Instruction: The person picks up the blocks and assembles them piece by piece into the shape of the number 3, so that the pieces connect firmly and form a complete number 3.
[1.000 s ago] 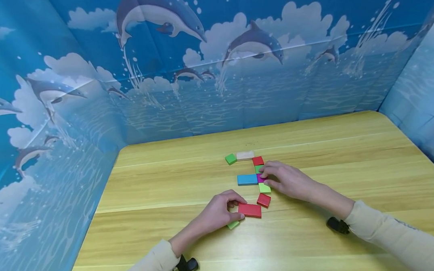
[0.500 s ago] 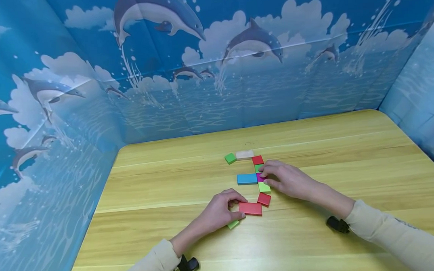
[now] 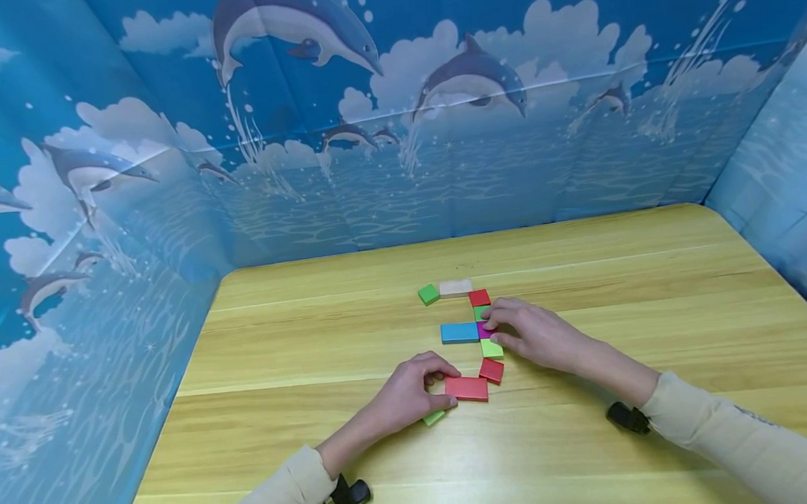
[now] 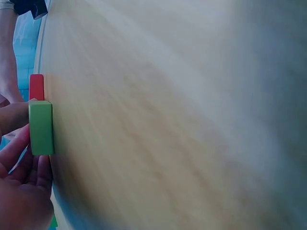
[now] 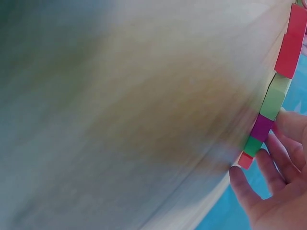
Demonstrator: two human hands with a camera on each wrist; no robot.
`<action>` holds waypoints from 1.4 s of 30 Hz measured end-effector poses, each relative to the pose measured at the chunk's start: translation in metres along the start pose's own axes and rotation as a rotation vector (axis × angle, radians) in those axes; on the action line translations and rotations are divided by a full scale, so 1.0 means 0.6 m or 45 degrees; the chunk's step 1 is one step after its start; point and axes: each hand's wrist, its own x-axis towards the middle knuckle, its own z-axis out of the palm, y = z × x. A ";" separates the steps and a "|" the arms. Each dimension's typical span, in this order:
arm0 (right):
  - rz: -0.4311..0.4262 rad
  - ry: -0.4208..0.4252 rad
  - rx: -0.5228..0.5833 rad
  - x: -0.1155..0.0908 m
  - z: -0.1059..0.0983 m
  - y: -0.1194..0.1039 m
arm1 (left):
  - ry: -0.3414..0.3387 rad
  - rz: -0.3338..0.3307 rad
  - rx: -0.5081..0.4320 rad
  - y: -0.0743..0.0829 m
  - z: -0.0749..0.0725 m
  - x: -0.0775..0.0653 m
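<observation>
In the head view, my left hand [image 3: 404,391] pinches the left end of a flat red rectangular block [image 3: 466,389] between thumb and fingers. A light green block [image 3: 434,417] lies by its thumb, partly hidden; in the left wrist view this green block [image 4: 41,128] stands nearest the camera. My right hand [image 3: 532,333] rests its fingertips on a short column of blocks, at the purple block [image 3: 486,329] and the green block [image 3: 480,313]. Its thumb is beside the lime block [image 3: 492,348]. A small red block [image 3: 492,371] sits between the lime block and the rectangular red one.
A blue rectangular block [image 3: 460,333] joins the purple one from the left. Farther back lie a red square block [image 3: 479,297], a whitish block [image 3: 455,288] and a tilted green block [image 3: 429,294]. The wooden table [image 3: 312,324] meets a dolphin-print curtain [image 3: 388,200] behind.
The rectangular red block has slid slightly to the right with my left hand, and the small red block has shifted a touch. The right hand stays in place.
</observation>
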 end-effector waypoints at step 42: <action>-0.001 -0.021 -0.021 -0.003 -0.004 -0.003 | 0.173 -0.044 0.276 0.010 -0.010 -0.099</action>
